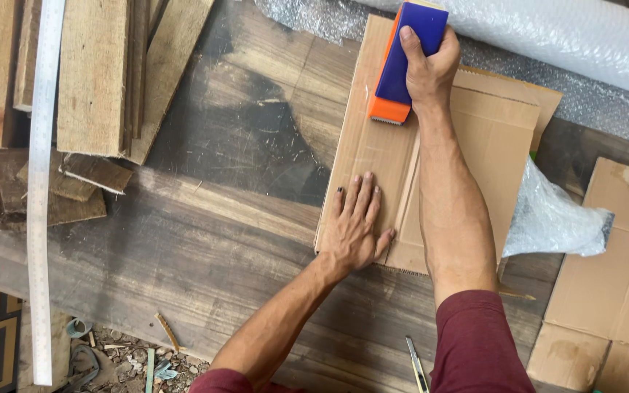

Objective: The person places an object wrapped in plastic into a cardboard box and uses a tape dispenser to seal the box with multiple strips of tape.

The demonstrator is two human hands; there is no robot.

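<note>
On the dark, scuffed wooden counter (227, 240) lies one flat cardboard package (373, 145), plain brown and matt, its long axis running away from the person and leaning slightly rightward toward the top of the view. Its two flaps meet in a seam down the middle. At the far end of that seam sits one tape dispenser (405, 62), a blocky tool with a blue body and an orange nose; its long axis follows the seam, the orange end pointing back toward the person. The right hand (431, 69) is closed around the dispenser's blue body, fingers wrapped over the top, so its grip is full of the tool. The left hand (356, 222) lies flat and spread on the near left flap, palm down, holding nothing.

A roll of clear bubble wrap (547, 36), pebbled and shiny, lies across the far right corner. One loose piece of bubble wrap (551, 215) sticks out from under the package's right edge. More flat cardboard sheets (613, 291) sit at right. Rough wooden planks (89, 80) are stacked at left, with one long pale steel ruler (40, 189) running top to bottom across them.
</note>
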